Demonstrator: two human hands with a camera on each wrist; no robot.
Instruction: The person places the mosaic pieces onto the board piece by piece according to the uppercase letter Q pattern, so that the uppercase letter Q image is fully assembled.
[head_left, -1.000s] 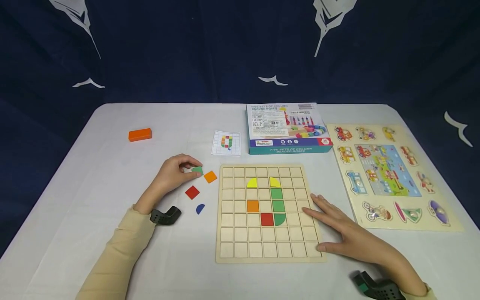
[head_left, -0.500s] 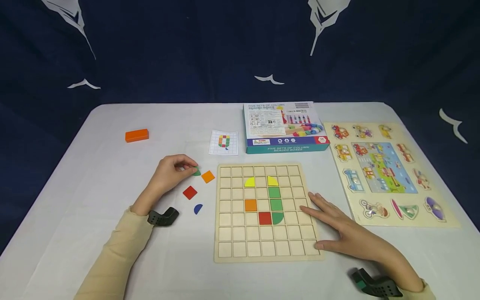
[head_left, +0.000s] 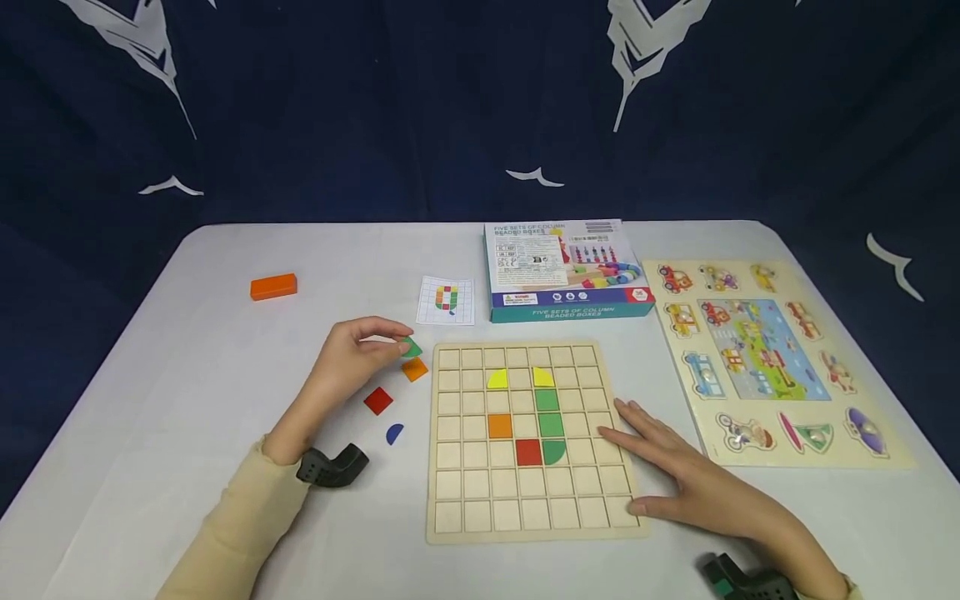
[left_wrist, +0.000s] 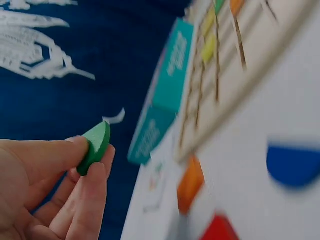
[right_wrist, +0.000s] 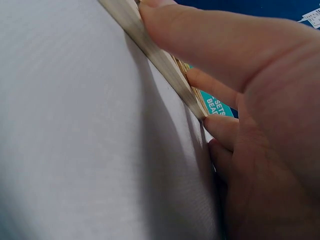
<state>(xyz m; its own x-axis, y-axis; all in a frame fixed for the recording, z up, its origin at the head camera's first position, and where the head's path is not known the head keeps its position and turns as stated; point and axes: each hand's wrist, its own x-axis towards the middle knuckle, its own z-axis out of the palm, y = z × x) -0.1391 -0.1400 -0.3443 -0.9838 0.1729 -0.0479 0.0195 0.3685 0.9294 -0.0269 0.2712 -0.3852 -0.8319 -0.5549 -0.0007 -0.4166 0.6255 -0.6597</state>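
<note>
My left hand pinches a green tile with a curved edge, like a quarter circle, between thumb and fingertips. It is held up off the table, left of the wooden grid board. Just below that hand lie an orange square tile, a red square tile and a blue half-circle tile. On the board sit two yellow quarter circles, two green squares, a green quarter circle, an orange square and a red square. My right hand, fingers spread, rests against the board's right edge.
A small pattern card lies behind the board, beside a teal-edged box. To the right is a wooden picture puzzle. An orange block stands at the back left. A dark patterned cloth hangs behind the table.
My left hand has lifted the green tile from beside the orange square and moved slightly right with it. The right hand stays at the board's edge. The head view has shifted a little.
</note>
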